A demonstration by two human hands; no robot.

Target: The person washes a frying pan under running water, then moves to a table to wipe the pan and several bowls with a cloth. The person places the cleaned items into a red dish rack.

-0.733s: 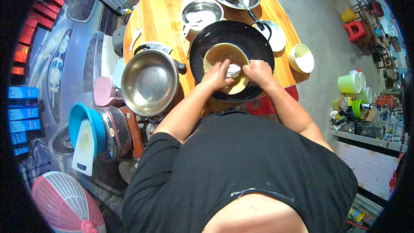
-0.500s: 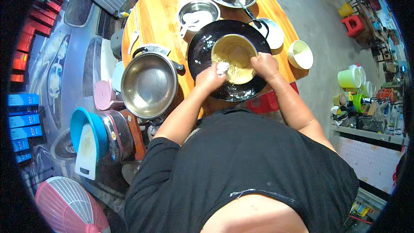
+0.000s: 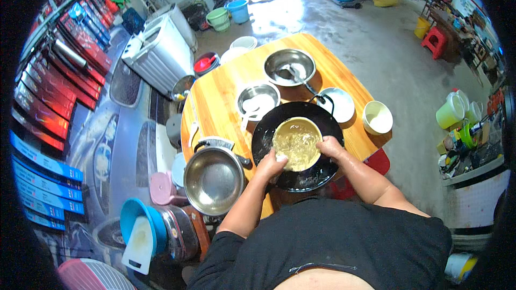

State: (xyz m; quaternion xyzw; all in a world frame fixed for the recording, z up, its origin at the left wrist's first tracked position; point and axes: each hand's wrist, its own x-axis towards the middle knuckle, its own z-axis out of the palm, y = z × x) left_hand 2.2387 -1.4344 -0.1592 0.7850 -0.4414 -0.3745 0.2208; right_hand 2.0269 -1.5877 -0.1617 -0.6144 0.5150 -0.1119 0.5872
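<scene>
Both my hands hold a yellow bowl point(image 3: 285, 124) with clear, rippling water in it, above a black wok point(image 3: 263, 123) at the near side of the wooden table. My left hand point(image 3: 270, 166) is closed at the bowl's near-left rim. A small, wadded white thing point(image 3: 281, 158) shows at its fingertips, too small to tell its kind. On the right rim, my right hand point(image 3: 331, 147) is closed with the thumb over the edge. Wet marks shine on the wok's dark inner surface, and the bowl hides its middle.
A steel pot point(image 3: 214, 180) stands left of the wok. Beyond lie a small steel bowl point(image 3: 258, 99) with white spoons, a steel pan point(image 3: 289, 64) with a utensil, and a white dish point(image 3: 340, 106). A cream bowl point(image 3: 378, 117) sits at the table's right edge.
The view has tipped up, showing more of the room. The bowl, tilted toward me before, is now more level. Both hands still hold its rim, and the white thing shows less.
</scene>
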